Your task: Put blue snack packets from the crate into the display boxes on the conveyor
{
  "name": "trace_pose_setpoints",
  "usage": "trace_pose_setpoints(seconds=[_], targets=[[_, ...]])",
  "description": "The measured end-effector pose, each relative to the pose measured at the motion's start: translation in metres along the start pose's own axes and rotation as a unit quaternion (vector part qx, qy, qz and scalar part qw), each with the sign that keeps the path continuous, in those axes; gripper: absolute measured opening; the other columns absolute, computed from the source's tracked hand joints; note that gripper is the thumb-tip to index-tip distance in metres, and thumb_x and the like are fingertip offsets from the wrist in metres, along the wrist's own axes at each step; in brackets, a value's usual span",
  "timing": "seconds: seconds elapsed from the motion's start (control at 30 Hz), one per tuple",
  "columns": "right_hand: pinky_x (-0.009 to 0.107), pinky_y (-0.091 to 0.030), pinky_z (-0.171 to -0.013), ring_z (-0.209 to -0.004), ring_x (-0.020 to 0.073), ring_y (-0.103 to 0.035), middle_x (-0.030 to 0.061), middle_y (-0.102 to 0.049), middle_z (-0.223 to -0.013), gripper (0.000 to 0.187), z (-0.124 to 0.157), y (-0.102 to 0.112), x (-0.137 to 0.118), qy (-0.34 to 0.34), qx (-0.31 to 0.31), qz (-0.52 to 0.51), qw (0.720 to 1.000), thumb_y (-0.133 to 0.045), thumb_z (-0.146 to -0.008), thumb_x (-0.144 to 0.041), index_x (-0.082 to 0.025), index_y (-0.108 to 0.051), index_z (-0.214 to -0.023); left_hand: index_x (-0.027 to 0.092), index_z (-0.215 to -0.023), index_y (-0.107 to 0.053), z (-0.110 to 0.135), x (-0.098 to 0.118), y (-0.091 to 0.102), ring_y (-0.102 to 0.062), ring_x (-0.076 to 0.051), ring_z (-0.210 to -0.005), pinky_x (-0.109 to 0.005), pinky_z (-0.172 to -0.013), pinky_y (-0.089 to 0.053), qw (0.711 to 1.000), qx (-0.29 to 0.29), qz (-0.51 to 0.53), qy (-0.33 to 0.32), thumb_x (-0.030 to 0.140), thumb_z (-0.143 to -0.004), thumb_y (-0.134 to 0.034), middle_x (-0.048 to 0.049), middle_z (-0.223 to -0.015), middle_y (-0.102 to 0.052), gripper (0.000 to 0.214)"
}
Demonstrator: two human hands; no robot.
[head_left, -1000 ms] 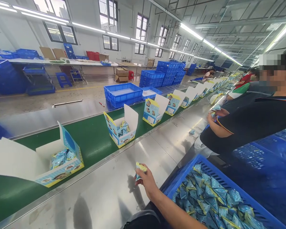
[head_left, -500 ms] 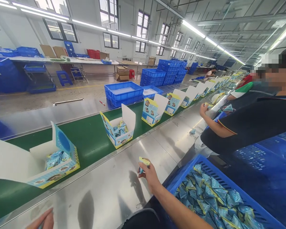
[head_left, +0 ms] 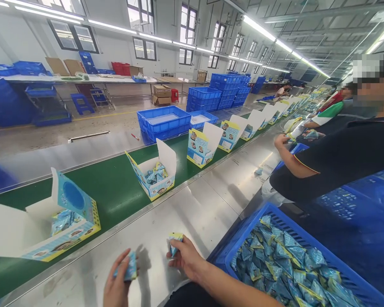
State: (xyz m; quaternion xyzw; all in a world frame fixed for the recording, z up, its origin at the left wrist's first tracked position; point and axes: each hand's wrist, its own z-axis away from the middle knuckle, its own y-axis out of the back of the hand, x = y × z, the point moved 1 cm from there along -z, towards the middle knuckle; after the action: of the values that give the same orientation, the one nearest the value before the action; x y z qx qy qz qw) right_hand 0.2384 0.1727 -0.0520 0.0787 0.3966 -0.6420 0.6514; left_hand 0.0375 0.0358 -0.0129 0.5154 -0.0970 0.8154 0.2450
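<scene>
My left hand [head_left: 117, 279] is closed on a small blue packet [head_left: 130, 266], low over the steel ledge [head_left: 147, 232]. To its right, my right hand [head_left: 186, 258] pinches a blue and yellow snack packet [head_left: 175, 242] between thumb and fingers. On the green belt [head_left: 115, 187] beyond, an open carton [head_left: 156, 191] holds several similar packets. Another open carton [head_left: 67, 241] at the left has blue packets inside, its white flap spread toward the left edge. Beside my right forearm a blue crate [head_left: 265, 209] is heaped with pyramid-shaped packets [head_left: 284, 260].
More open cartons [head_left: 198, 149] line the belt toward the back. Blue trays [head_left: 163, 121] stand on the far side. A co-worker [head_left: 336, 157] at the right handles packets above the ledge. A loose packet [head_left: 258, 171] lies on the steel.
My left hand has come up and right from the bottom left corner, showing its packet. My right hand has drawn back down and left with its packet. The cartons have shifted slightly left in view.
</scene>
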Motion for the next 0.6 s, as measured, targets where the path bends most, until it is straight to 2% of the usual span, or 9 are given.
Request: trace_pose_setpoints(seconds=[0.07,0.1,0.17,0.23,0.3,0.37,0.4,0.47,0.6], targets=[[0.033,-0.064,-0.069,-0.076,0.0188,-0.076,0.0013,-0.078,-0.092,0.045,-0.002,-0.002,0.015,-0.071,0.005,-0.056,0.996,-0.095,-0.08,-0.046,-0.024,-0.07,-0.11,0.022,-0.139,-0.086,0.019,-0.012,-0.032,-0.083,-0.048,-0.135,-0.051,-0.106,-0.071,0.994,-0.092,-0.039,-0.035,0.078,-0.077,-0.094,-0.0151,-0.135,-0.092,0.084],[0.034,-0.064,-0.071,-0.075,0.0191,-0.075,0.0023,-0.079,-0.09,0.037,-0.002,-0.003,0.019,-0.102,0.002,-0.081,0.991,-0.09,-0.084,-0.045,-0.024,-0.071,-0.108,0.023,-0.15,-0.081,0.029,-0.019,-0.045,-0.077,-0.047,-0.151,-0.055,-0.123,-0.066,0.984,-0.142,-0.075,-0.071,0.077,-0.089,-0.087,-0.017,-0.15,-0.087,0.082],[0.034,-0.063,-0.072,-0.072,0.0199,-0.073,0.0031,-0.078,-0.084,0.025,-0.002,-0.002,0.022,-0.14,-0.006,-0.128,0.982,-0.081,-0.09,-0.044,-0.023,-0.072,-0.102,0.029,-0.169,-0.066,0.043,-0.033,-0.064,-0.068,-0.043,-0.165,-0.062,-0.14,-0.054,0.956,-0.214,-0.145,-0.138,0.073,-0.107,-0.07,-0.0168,-0.169,-0.078,0.076],[0.035,-0.062,-0.072,-0.071,0.0223,-0.073,0.0033,-0.075,-0.077,0.024,-0.001,0.002,0.018,-0.157,-0.024,-0.168,0.973,-0.075,-0.093,-0.047,-0.023,-0.071,-0.095,0.033,-0.175,-0.06,0.051,-0.045,-0.075,-0.061,-0.04,-0.172,-0.066,-0.144,-0.051,0.895,-0.307,-0.235,-0.221,0.061,-0.116,-0.058,-0.0147,-0.184,-0.066,0.066],[0.037,-0.061,-0.071,-0.07,0.0249,-0.072,0.003,-0.073,-0.072,0.029,0.001,0.007,0.013,-0.159,-0.043,-0.2,0.966,-0.072,-0.095,-0.053,-0.024,-0.071,-0.094,0.037,-0.178,-0.058,0.051,-0.054,-0.081,-0.055,-0.04,-0.178,-0.07,-0.144,-0.052,0.815,-0.369,-0.32,-0.311,0.047,-0.118,-0.057,-0.0109,-0.189,-0.062,0.06],[0.038,-0.061,-0.069,-0.067,0.0255,-0.071,0.0028,-0.072,-0.07,0.032,0.002,0.014,0.009,-0.165,-0.056,-0.214,0.961,-0.071,-0.095,-0.056,-0.024,-0.073,-0.097,0.044,-0.183,-0.05,0.048,-0.058,-0.086,-0.047,-0.041,-0.182,-0.075,-0.143,-0.052,0.751,-0.382,-0.375,-0.387,0.034,-0.116,-0.062,-0.0064,-0.192,-0.058,0.069],[0.036,-0.059,-0.066,-0.065,0.0243,-0.07,0.0024,-0.072,-0.07,0.032,0.002,0.019,0.006,-0.162,-0.051,-0.219,0.961,-0.072,-0.095,-0.055,-0.023,-0.074,-0.097,0.047,-0.185,-0.044,0.047,-0.058,-0.088,-0.044,-0.041,-0.184,-0.077,-0.143,-0.052,0.734,-0.378,-0.385,-0.412,0.03,-0.113,-0.064,-0.0046,-0.194,-0.055,0.076],[0.03,-0.054,-0.059,-0.063,0.0211,-0.069,0.0031,-0.074,-0.072,0.03,0.0,0.032,-0.003,-0.139,-0.016,-0.223,0.965,-0.077,-0.092,-0.051,-0.022,-0.074,-0.095,0.049,-0.187,-0.037,0.046,-0.058,-0.091,-0.043,-0.04,-0.184,-0.076,-0.142,-0.052,0.735,-0.368,-0.383,-0.423,0.03,-0.111,-0.068,-0.0044,-0.197,-0.05,0.085],[0.023,-0.047,-0.052,-0.063,0.0166,-0.067,0.0044,-0.078,-0.079,0.024,-0.014,0.076,-0.048,-0.038,0.05,-0.226,0.972,-0.079,-0.088,-0.042,-0.021,-0.072,-0.095,0.038,-0.185,-0.043,0.046,-0.052,-0.088,-0.048,-0.038,-0.182,-0.072,-0.146,-0.048,0.796,-0.36,-0.364,-0.322,0.048,-0.116,-0.058,-0.0123,-0.196,-0.051,0.071]])
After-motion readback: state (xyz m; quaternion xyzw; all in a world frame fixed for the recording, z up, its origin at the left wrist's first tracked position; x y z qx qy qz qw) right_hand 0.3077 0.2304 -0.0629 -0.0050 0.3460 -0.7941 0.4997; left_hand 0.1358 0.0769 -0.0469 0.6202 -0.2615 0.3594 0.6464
